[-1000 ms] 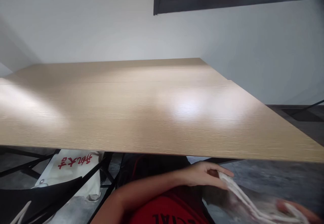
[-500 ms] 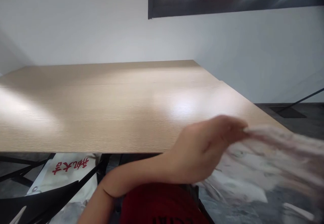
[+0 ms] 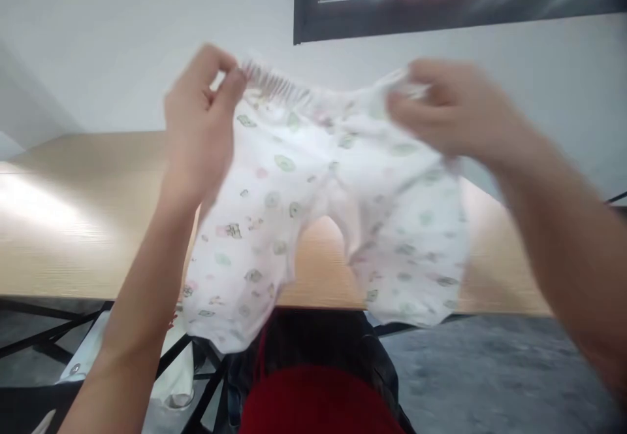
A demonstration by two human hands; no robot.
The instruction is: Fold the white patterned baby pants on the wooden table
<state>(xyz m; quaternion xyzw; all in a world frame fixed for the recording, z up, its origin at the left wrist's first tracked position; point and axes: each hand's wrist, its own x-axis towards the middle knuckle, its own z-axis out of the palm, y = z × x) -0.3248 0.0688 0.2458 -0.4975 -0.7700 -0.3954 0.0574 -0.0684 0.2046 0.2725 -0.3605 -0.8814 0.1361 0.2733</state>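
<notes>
A pair of white shorts (image 3: 274,199) with small green and pink prints hangs in front of me, held up by its elastic waistband. My left hand (image 3: 206,120) pinches the waistband's left end between thumb and fingers. At the other end of the waistband is my right hand (image 3: 441,107), closed on the cloth and blurred by motion. Both legs of the shorts hang down past the near edge of the wooden table (image 3: 78,225), and a patch of tabletop shows between them.
A dark-framed window (image 3: 421,12) is set in the pale wall (image 3: 147,42) behind the table. Below the table at left are black metal legs (image 3: 44,329) and a white bag (image 3: 171,368). Grey floor (image 3: 470,368) lies at right.
The crumpled cloth at lower right has come up over the table and is spread out as shorts. Both hands now grip its waistband; only one hand was plainly visible before.
</notes>
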